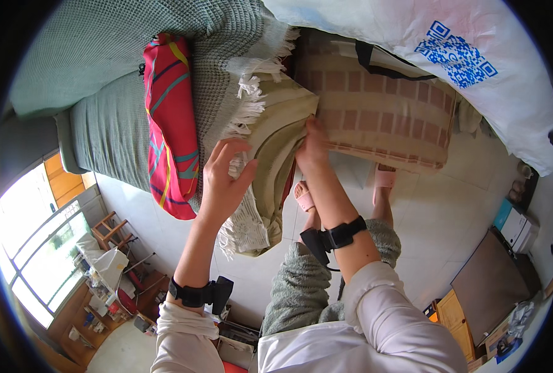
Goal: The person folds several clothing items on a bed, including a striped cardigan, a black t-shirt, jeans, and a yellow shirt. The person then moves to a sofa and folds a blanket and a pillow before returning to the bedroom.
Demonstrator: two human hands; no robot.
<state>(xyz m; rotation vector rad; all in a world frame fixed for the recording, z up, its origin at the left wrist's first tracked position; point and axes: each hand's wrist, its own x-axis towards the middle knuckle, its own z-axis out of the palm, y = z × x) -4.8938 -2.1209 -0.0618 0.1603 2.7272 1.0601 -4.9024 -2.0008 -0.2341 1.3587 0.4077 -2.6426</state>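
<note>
My right hand (313, 145) is slightly blurred and pinches the edge of a beige and olive folded cloth (276, 140). The cloth's layers curve down over the front of the sofa. Above the cloth's left side, my left hand (226, 175) has thumb and fingers apart and holds nothing. Under it runs the white fringed edge (248, 109) of a grey-green woven sofa cover (216, 70). A long pink bag (171, 126) with yellow, teal and dark stripes lies on that cover, left of my left hand.
A beige checked fabric bundle (384, 112) with a dark strap lies right of my right hand. A large white plastic bag (496, 70) bearing a blue printed code leans at the upper right. A wooden stool (113, 228) and a window (48, 252) are at the left.
</note>
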